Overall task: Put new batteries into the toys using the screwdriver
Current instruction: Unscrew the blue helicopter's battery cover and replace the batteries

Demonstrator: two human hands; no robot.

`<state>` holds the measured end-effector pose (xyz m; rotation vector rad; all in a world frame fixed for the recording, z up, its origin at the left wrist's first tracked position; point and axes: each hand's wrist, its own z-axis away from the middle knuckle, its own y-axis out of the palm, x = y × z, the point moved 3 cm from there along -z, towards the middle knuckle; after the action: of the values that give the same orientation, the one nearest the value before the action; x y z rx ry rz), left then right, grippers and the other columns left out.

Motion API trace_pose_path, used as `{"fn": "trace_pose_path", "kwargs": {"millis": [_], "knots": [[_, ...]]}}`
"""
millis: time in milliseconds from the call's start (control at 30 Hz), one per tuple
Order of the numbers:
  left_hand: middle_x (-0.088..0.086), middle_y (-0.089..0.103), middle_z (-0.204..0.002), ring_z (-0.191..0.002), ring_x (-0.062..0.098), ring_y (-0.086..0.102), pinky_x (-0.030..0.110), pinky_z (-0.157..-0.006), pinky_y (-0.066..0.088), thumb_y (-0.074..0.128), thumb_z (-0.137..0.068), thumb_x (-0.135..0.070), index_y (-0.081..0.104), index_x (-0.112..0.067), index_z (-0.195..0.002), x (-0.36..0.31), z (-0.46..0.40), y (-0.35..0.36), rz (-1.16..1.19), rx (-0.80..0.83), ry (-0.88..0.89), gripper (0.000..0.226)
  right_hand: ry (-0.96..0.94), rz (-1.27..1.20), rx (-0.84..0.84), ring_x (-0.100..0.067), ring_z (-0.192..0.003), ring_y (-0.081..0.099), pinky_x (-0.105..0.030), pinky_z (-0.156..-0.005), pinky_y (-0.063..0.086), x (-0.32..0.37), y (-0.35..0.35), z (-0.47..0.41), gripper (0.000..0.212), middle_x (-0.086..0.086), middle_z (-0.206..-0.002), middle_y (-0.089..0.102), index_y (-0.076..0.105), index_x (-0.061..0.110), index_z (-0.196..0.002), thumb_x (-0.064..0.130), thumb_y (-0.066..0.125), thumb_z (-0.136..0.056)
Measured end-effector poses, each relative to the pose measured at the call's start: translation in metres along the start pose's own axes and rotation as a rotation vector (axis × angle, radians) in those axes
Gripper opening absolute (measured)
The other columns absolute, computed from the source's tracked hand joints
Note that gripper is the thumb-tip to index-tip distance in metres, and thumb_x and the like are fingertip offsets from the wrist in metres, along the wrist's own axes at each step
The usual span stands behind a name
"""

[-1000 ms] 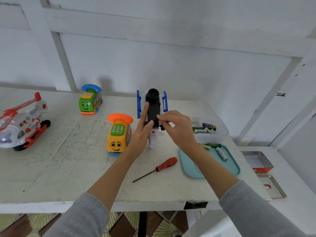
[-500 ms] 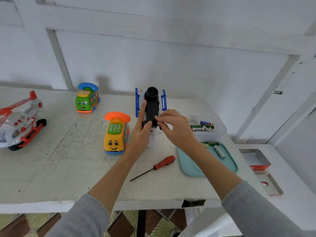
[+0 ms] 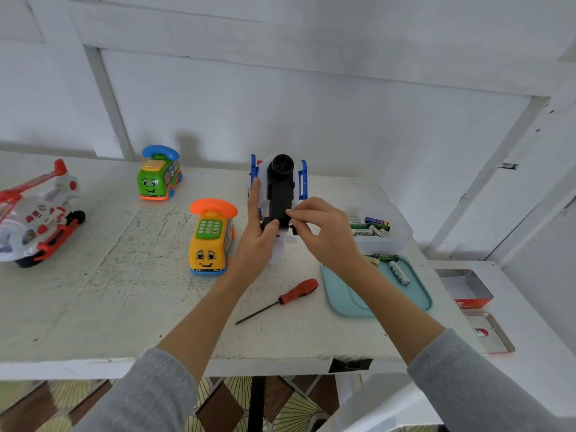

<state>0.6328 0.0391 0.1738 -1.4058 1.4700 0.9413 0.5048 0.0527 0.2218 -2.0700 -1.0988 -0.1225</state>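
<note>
Since the left hand (image 3: 255,241) has shifted from flat fingers to a thumb-and-finger hold on the upturned toy (image 3: 278,194) mid-table, right hand (image 3: 324,235) still pinching its black underside, screwdriver (image 3: 280,299) lying idle nearby, I'd say fingers are working the battery cover.
</note>
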Motion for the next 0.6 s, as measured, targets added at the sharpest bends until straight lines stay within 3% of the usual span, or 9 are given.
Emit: {"fn": "trace_pose_path", "kwargs": {"millis": [67,167,333,500,600], "knots": [[-0.009,0.035,-0.147,-0.102,-0.009,0.055,0.011,-0.084,0.046,0.037,-0.095,0.001,0.007,-0.033,-0.151,-0.002,0.001,0.001,0.004,-0.008,-0.002,0.072,-0.002,0.006,0.019,-0.020,-0.078,0.061,-0.026,-0.072,0.052,-0.001,0.002,0.001,0.020,-0.010,-0.087,0.066,0.071,0.001,-0.096,0.006,0.059,-0.082],[-0.027,0.038,-0.130,-0.104,-0.021,0.049,0.005,-0.082,0.041,0.033,-0.095,0.009,0.012,-0.025,-0.151,-0.006,0.003,0.002,-0.001,-0.011,-0.010,0.069,-0.006,-0.006,0.054,-0.018,-0.080,0.061,-0.023,-0.074,0.050,-0.002,0.005,0.004,0.019,-0.010,-0.090,0.066,0.070,0.000,-0.098,0.005,0.059,-0.083],[-0.024,0.043,-0.127,-0.086,-0.014,0.055,0.009,-0.077,0.045,0.033,-0.094,0.009,0.015,-0.027,-0.151,-0.005,0.005,0.003,0.007,-0.035,-0.016,0.070,0.009,-0.036,0.101,-0.016,-0.081,0.060,-0.018,-0.075,0.049,-0.001,0.006,0.002,0.015,-0.008,-0.092,0.064,0.069,0.000,-0.094,0.003,0.057,-0.086],[-0.024,0.038,-0.133,-0.106,-0.019,0.049,0.004,-0.084,0.041,0.032,-0.094,0.011,0.011,-0.023,-0.152,-0.006,-0.001,0.000,0.007,-0.047,0.000,0.070,0.128,-0.066,0.193,-0.013,-0.109,0.055,-0.008,-0.094,0.035,-0.005,-0.002,0.008,0.035,-0.004,-0.116,0.064,0.061,0.011,-0.121,0.006,0.059,-0.086],[-0.017,0.038,-0.136,-0.107,-0.016,0.051,0.004,-0.083,0.041,0.038,-0.096,0.006,0.010,-0.025,-0.152,-0.006,-0.004,-0.001,0.012,-0.049,0.008,0.069,0.181,-0.111,0.224,-0.008,-0.115,0.049,-0.015,-0.098,0.035,-0.005,-0.004,0.012,0.046,0.001,-0.126,0.058,0.052,0.018,-0.130,0.006,0.059,-0.086]]}}
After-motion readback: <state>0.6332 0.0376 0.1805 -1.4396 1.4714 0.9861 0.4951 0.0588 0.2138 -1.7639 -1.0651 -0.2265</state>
